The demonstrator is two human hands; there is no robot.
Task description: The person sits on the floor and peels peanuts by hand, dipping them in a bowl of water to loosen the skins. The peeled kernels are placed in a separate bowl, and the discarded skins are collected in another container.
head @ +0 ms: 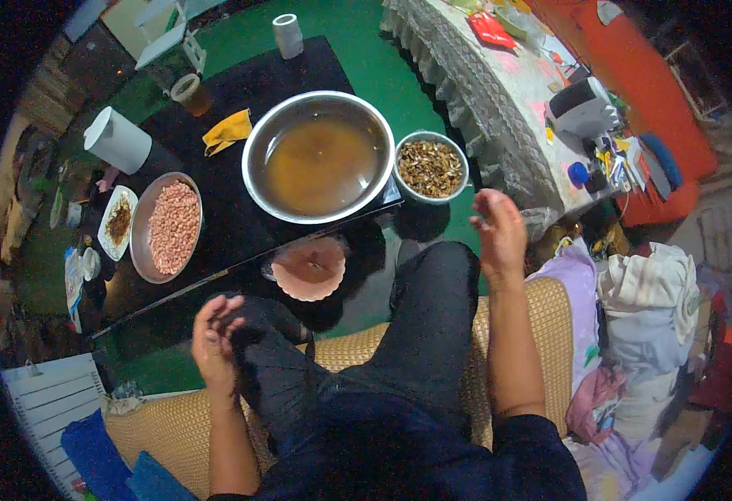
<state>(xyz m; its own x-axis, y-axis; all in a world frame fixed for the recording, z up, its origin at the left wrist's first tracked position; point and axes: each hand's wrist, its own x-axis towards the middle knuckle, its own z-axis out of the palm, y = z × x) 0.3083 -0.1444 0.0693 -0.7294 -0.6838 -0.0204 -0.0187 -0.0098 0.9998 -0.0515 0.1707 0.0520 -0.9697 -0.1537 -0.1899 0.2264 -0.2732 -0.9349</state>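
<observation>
My left hand hovers above my left thigh, fingers spread and slightly curled, holding nothing. Raised to the right of my right knee, my right hand is also bare, with fingers bent and apart. In front of me, a large metal basin of brownish liquid stands on the black table. A smaller metal bowl beside it is full of brown shell-like pieces; my right hand is nearest to this one. To the left, an oval-looking metal bowl holds pink peanuts or beans.
A white dish with dark shreds, a white pitcher, a yellow cloth, a cup and a paper roll are on the table. A pink scalloped basin sits below its edge. Right stands a lace-covered table.
</observation>
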